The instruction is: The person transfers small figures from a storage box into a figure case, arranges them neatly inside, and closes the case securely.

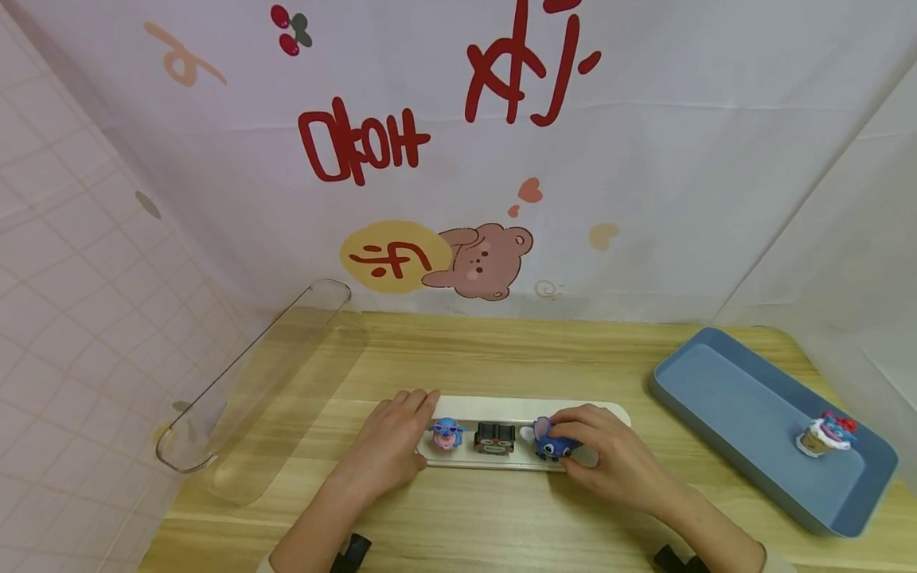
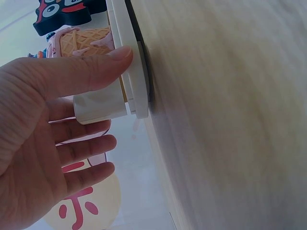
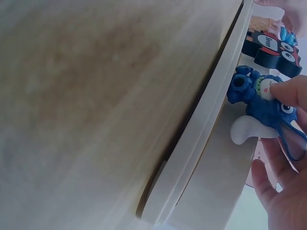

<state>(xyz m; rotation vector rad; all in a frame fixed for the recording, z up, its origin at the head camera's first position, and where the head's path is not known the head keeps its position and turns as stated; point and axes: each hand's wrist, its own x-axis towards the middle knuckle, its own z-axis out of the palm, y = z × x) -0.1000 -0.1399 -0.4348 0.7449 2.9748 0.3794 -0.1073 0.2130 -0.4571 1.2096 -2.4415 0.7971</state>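
Note:
A long white display base (image 1: 530, 406) lies on the table, and a small blue-and-pink figurine (image 1: 447, 434) and a dark red-and-black figurine (image 1: 494, 438) stand on it. My left hand (image 1: 394, 442) holds the base's left end, thumb on the near edge and fingers at the far side; the thumb (image 2: 91, 72) passes in front of an ice-cream-cone figurine part (image 2: 86, 42) in the left wrist view. At the other end, my right hand (image 1: 609, 454) pinches a blue big-eared figurine (image 3: 263, 103) with a white curled tail, close over the base.
To the right stands a blue-grey tray (image 1: 745, 430) with one cone figurine (image 1: 825, 434) inside. A clear plastic cover (image 1: 286, 398) sits at the left, by the tiled side wall. A printed white cloth (image 1: 645, 199) hangs behind the table.

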